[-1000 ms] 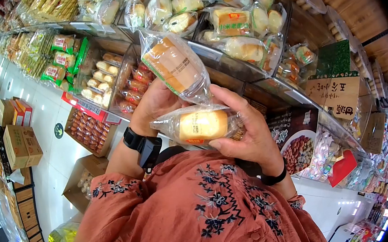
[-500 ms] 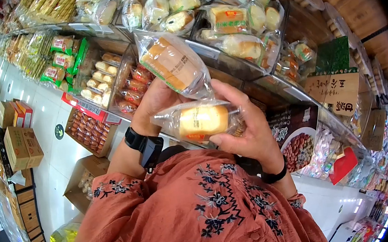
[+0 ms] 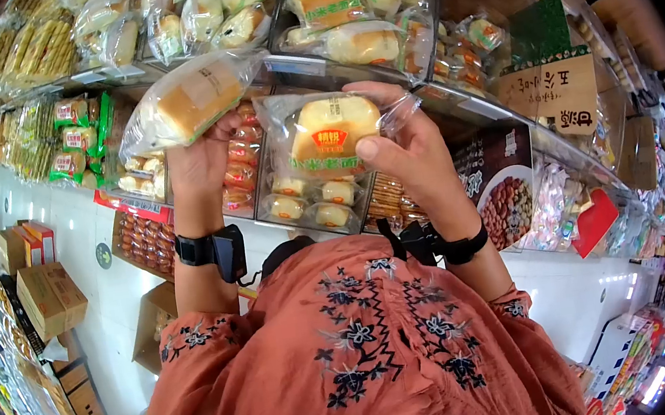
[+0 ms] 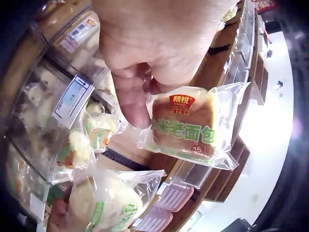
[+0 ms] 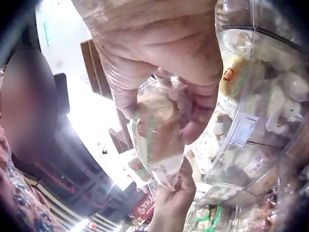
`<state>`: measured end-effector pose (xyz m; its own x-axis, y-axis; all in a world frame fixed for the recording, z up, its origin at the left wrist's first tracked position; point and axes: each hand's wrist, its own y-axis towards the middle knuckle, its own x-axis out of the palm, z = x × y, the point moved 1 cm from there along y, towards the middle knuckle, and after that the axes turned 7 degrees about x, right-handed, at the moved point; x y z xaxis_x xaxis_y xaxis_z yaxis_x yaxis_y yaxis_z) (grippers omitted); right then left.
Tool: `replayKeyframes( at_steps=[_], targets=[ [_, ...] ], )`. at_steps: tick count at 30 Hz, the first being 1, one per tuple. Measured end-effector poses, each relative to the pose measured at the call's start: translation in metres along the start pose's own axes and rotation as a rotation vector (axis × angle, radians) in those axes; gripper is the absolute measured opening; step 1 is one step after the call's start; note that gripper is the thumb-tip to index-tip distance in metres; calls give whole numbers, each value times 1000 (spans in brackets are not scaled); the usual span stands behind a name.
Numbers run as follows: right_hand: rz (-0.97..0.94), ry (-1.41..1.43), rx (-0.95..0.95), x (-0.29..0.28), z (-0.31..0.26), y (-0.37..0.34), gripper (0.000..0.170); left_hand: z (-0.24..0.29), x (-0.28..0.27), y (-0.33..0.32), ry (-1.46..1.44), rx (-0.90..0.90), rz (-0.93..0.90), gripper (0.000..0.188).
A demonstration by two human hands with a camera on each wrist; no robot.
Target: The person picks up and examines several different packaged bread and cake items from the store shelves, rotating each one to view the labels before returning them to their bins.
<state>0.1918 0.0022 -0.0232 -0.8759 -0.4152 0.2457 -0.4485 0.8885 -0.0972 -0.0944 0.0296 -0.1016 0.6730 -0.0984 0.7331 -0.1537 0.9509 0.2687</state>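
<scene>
In the head view my left hand point(image 3: 205, 161) holds a clear bag of brown-topped bread point(image 3: 197, 101) from below, tilted over the bins. The left wrist view shows the thumb and fingers of that hand point(image 4: 154, 48) pinching the edge of this bag point(image 4: 183, 126), its red and green print facing out. My right hand point(image 3: 418, 154) grips a second bagged bread point(image 3: 334, 133) by its right side, thumb on the front. In the right wrist view the fingers of my right hand point(image 5: 159, 53) pinch this bag point(image 5: 161, 128) from both sides. The two bags are apart.
Clear bins point(image 3: 313, 63) of bagged bread stretch across the top. Below them lie bins of small packed buns point(image 3: 239, 165) and stick snacks. A cardboard sign point(image 3: 557, 98) stands at right; cartons point(image 3: 51, 299) sit on the floor at left.
My left hand has moved left with its bag, which now tilts the other way. My right hand has raised its bag and turned the printed front into view. The bags have separated.
</scene>
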Motion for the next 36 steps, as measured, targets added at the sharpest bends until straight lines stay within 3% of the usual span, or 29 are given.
replayKeyframes(
  at_steps=[3, 7, 10, 17, 20, 23, 26, 29, 31, 33, 36],
  targets=[
    [50, -8, -109, -5, 10, 5, 58, -1, 11, -5, 145, 142, 125, 44],
    [108, 18, -76, -11, 17, 5, 57, -2, 6, -4, 729, 377, 108, 30],
    [133, 25, -17, -15, 25, 5, 56, -5, 29, -5, 711, 408, 199, 21],
    [172, 230, 76, -18, 34, -2, 54, -12, 42, -14, 826, 522, 72, 22],
    [145, 242, 76, -23, 38, -6, 53, -18, 41, -18, 955, 517, -28, 21],
    [161, 287, 170, -31, 44, -12, 49, -20, 48, -23, 962, 390, 0, 21],
    [156, 380, 148, -33, 49, -15, 46, -21, 54, -22, 1076, 409, -66, 21],
    [221, 247, 236, -41, 53, -20, 42, -26, 67, -13, 1036, 504, -6, 20],
    [165, 212, 269, -52, 51, -28, 43, -30, 103, -5, 904, 564, 22, 20],
    [174, 356, 256, -59, 46, -35, 42, -38, 128, 2, 1104, 661, -34, 20],
    [218, 469, 217, -69, 31, -52, 41, -60, 159, -2, 1178, 677, -247, 22]
  ],
)
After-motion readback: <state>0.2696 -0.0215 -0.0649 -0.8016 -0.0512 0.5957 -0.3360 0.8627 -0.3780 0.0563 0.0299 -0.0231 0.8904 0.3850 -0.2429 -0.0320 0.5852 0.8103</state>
